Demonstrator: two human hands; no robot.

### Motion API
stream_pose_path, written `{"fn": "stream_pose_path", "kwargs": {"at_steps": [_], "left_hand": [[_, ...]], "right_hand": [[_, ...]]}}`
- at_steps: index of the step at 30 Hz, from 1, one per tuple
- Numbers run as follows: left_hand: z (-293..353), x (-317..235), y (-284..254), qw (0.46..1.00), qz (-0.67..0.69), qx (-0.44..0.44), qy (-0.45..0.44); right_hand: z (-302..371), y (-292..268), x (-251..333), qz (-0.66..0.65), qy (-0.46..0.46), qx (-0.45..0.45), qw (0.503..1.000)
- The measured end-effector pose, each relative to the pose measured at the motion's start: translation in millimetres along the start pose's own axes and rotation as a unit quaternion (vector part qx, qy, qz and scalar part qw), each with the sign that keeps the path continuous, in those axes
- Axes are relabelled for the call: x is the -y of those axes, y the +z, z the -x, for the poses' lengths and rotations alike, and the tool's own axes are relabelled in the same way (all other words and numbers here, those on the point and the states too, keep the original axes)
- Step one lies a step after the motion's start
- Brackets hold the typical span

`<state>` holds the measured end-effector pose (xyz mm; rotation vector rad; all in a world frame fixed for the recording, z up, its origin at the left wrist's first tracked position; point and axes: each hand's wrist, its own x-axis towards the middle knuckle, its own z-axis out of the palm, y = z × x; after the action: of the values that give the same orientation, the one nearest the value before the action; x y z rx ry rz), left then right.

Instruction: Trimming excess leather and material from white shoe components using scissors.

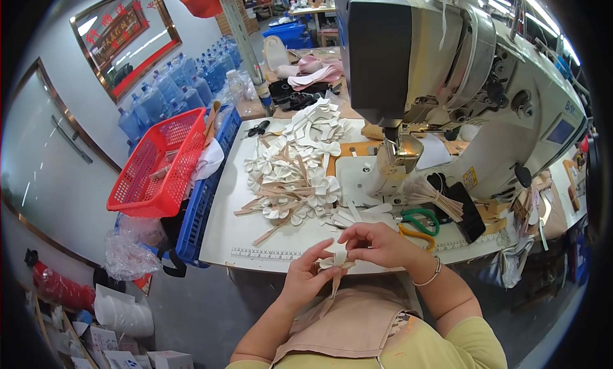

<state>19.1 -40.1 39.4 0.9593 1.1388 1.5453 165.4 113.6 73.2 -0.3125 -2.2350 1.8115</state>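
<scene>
Above my lap, just off the table's front edge, a white flower-shaped leather piece [336, 261] with a thin beige strap hanging from it is between my hands. My left hand [302, 277] pinches it from the left. The fingers of my right hand [378, 246] close on its upper right side; fingertips partly hide the grip. A large pile of similar white pieces with beige straps [295, 153] lies beyond them on the white tabletop [225, 231]. Loose pale strips [359, 213] rest near my right hand, beside scissors with green and orange handles [419, 221].
A big industrial sewing machine [408, 56] stands at the right, its needle area over the table. Near it lie a bundle of beige strips [435, 198] and a black phone [469, 210]. At left, a red basket [137, 206] sits by a blue crate [199, 219]. A ruler strip [268, 254] runs along the front edge.
</scene>
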Motion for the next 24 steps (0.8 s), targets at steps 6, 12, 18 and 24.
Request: {"fn": "stream_pose_path", "kwargs": {"at_steps": [6,12,18,24], "left_hand": [[-0.3,3.5,-1.3,0.992,-0.130,0.011,0.004],[-1.2,8.7,3.5,0.986,-0.169,0.004,-0.008],[-5.4,0.3,4.4,0.988,-0.152,0.023,-0.005],[-2.3,-3.2,6.0,0.983,-0.182,0.037,-0.002]], "right_hand": [[2.8,-1.1,-6.7,-0.009,0.024,0.012,1.000],[8.7,1.5,7.0,0.131,0.043,0.021,0.990],[8.0,-1.1,-7.2,-0.010,0.039,0.020,0.999],[5.4,-5.0,-2.2,-0.003,0.089,0.045,0.995]]}}
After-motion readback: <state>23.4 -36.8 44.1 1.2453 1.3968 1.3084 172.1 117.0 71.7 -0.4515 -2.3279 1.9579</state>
